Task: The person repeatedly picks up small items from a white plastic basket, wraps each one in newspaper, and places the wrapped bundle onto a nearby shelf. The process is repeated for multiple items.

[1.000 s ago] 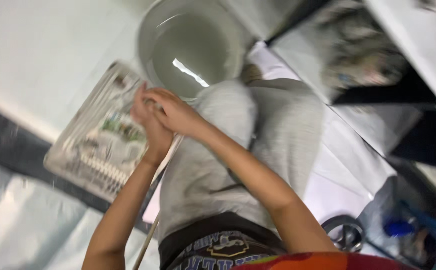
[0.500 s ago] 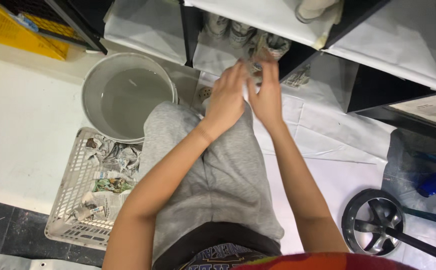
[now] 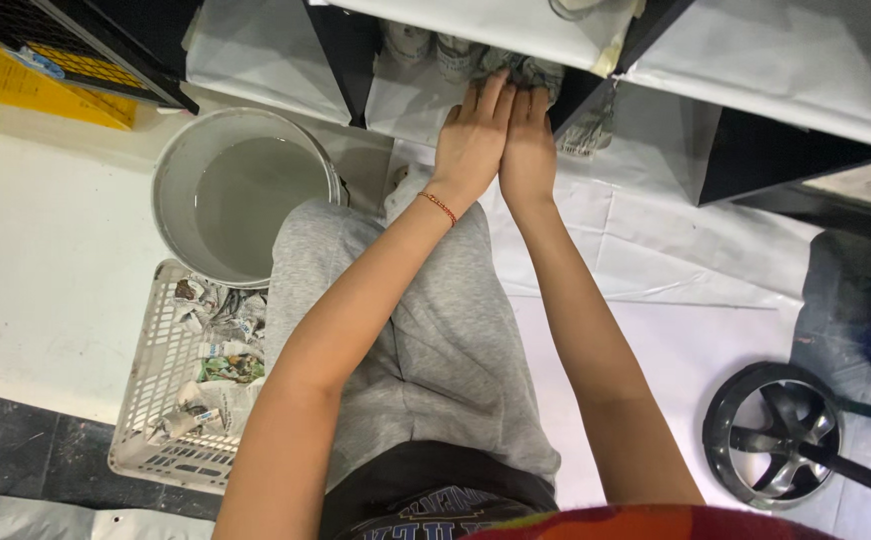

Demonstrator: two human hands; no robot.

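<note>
At far centre, under the white-covered shelf (image 3: 476, 20), left hand (image 3: 471, 140) and right hand (image 3: 528, 150) lie flat, fingers extended and palms together, pressing a crumpled newspaper wad (image 3: 531, 72); even, steady pressure would likely seat it best.

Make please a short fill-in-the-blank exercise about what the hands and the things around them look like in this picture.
1. The left hand and the right hand are pressed ____ side by side on a wad of crumpled paper.
2. The grey bucket holds cloudy ____.
3. The white basket holds scraps of ____.
4. A red ____ circles the left wrist.

Missing words: together; water; paper; bracelet
</note>
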